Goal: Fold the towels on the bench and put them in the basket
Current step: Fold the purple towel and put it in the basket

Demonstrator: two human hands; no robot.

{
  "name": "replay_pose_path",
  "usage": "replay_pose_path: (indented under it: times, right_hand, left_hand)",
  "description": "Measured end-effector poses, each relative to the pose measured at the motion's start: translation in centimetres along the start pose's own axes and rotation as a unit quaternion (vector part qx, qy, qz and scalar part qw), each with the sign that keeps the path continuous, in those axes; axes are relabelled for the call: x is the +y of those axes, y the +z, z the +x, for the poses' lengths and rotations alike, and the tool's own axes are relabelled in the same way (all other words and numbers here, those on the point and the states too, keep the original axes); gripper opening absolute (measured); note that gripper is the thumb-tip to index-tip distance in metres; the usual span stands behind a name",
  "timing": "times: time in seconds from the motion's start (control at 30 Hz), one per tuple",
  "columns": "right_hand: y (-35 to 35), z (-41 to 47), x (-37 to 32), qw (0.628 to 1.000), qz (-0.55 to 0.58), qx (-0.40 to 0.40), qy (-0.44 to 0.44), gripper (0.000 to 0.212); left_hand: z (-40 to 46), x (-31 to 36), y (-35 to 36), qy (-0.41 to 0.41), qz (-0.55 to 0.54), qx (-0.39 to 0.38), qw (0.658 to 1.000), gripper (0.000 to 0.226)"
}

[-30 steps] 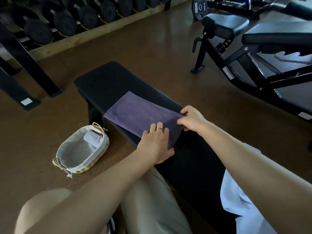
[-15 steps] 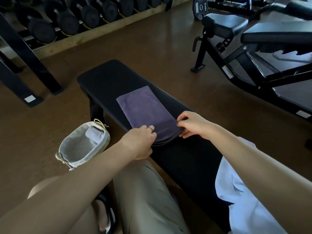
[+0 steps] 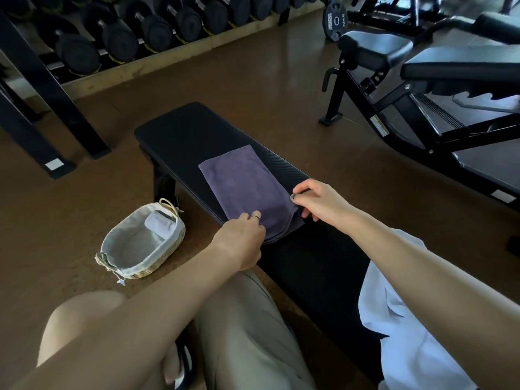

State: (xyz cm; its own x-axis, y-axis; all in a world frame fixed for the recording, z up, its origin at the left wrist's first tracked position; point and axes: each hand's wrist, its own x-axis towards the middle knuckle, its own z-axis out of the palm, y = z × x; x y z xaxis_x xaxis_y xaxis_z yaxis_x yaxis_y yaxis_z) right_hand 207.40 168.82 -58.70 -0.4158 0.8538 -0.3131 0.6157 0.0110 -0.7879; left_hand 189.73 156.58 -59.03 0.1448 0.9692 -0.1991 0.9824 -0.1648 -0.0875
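Dumbbell racks line the gym floor behind the black bench, where a purple towel lies folded. Both hands, left hand and right hand, pinch its near corners, fingers clamped, likely for another fold. Beside it on the floor, the basket holds a rolled towel.
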Motion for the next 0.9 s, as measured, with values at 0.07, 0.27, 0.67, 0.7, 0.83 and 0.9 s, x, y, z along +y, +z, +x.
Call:
replay_pose_path:
  times: [0.07, 0.27, 0.67, 0.7, 0.83, 0.9]
  right_hand:
    - [0.5, -0.1, 0.3, 0.996, -0.088, -0.02, 0.014, 0.029]
    - [1.4, -0.2, 1.3, 0.994, -0.098, -0.002, 0.04, 0.025]
    - [2.6, -0.2, -0.1, 0.981, -0.188, 0.009, 0.043, 0.016]
    - [2.8, -0.2, 0.0, 0.981, -0.188, 0.01, 0.042, 0.017]
    - [2.9, -0.2, 0.7, 0.987, -0.152, 0.012, 0.054, 0.022]
    - [2.7, -0.2, 1.1, 0.988, -0.141, 0.019, 0.057, 0.025]
  left_hand:
    - [-0.2, -0.1, 0.0, 0.006, 0.012, 0.012, 1.0, 0.036]
    - [-0.8, -1.0, 0.2, 0.048, 0.061, 0.037, 0.996, 0.038]
    - [-0.8, -1.3, 0.8, 0.079, 0.103, 0.011, 0.991, 0.036]
    - [-0.8, -1.3, 0.8, 0.078, 0.102, 0.008, 0.992, 0.036]
    - [-0.9, -1.2, 0.9, 0.07, 0.11, -0.001, 0.991, 0.039]
    - [-0.8, -1.0, 0.9, 0.062, 0.114, -0.006, 0.992, 0.041]
